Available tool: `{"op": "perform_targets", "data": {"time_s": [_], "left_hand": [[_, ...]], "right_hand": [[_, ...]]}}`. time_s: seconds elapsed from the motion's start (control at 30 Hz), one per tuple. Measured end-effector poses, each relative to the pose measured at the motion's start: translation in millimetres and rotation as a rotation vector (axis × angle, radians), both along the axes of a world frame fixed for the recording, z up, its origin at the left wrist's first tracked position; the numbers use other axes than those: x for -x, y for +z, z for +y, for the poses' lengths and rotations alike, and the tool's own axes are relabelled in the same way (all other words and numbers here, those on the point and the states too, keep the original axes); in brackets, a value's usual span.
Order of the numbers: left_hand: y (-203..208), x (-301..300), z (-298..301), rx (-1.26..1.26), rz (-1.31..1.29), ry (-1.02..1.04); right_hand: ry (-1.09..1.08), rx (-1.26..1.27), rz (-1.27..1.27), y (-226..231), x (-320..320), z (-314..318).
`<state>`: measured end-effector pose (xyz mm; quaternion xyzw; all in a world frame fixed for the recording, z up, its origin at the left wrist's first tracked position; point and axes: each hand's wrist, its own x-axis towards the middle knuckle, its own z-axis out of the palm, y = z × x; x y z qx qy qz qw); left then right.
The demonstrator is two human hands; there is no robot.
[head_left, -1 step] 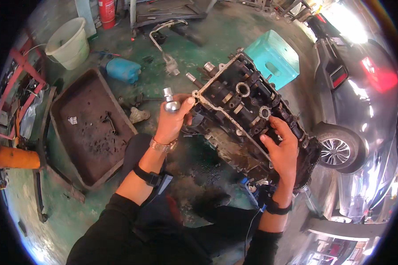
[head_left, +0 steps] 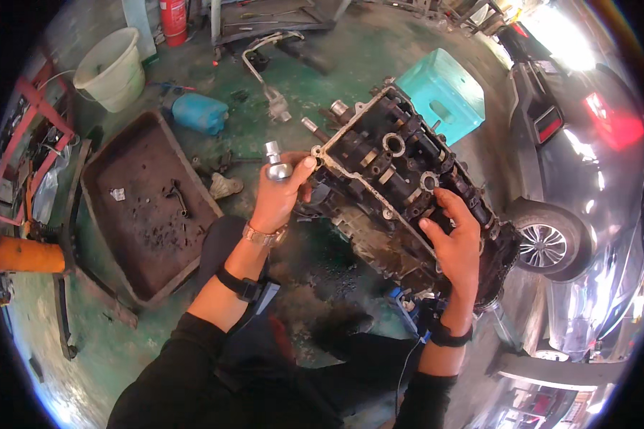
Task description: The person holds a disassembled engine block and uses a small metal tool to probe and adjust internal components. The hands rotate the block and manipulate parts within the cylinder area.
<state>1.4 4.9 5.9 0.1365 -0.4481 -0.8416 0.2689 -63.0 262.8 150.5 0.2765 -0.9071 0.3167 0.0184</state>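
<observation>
A greasy engine (head_left: 365, 236) stands before me, its upper side uncovered, with dark camshafts (head_left: 368, 157) and pale bearing caps showing inside the rim. My left hand (head_left: 277, 193) is closed around a chrome ratchet (head_left: 279, 171) with a socket pointing up; its handle is hidden by the hand. The thumb of that hand touches the engine's near-left corner. My right hand (head_left: 456, 236) reaches over the near right part of the engine. Its thumb and forefinger are apart beside a ring-shaped opening (head_left: 428, 181), and nothing shows between them. The other fingertips are partly hidden.
Left of me lies a dirty tray (head_left: 129, 236) with small parts. Beyond it are a blue jug (head_left: 199, 113) and a pale bucket (head_left: 109, 70). A turquoise plastic stool (head_left: 444, 93) stands behind the engine. A dark car (head_left: 587, 171) fills the right side.
</observation>
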Motion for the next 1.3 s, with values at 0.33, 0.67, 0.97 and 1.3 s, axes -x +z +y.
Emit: {"op": "perform_targets", "data": {"time_s": [0.33, 0.67, 0.97, 1.3], "left_hand": [[-1, 0, 0, -0.02, 0.016, -0.019], [-3, 0, 2, -0.046, 0.024, 0.007], [-7, 4, 3, -0.058, 0.034, 0.009], [3, 0, 0, 0.009, -0.014, -0.025]], "right_hand": [[0.042, -0.043, 0.051, -7, 4, -8], [0.097, -0.077, 0.185, -10, 8, -7], [0.031, -0.106, 0.059, -7, 8, -6], [0.015, 0.034, 0.25, -1, 1, -37]]}}
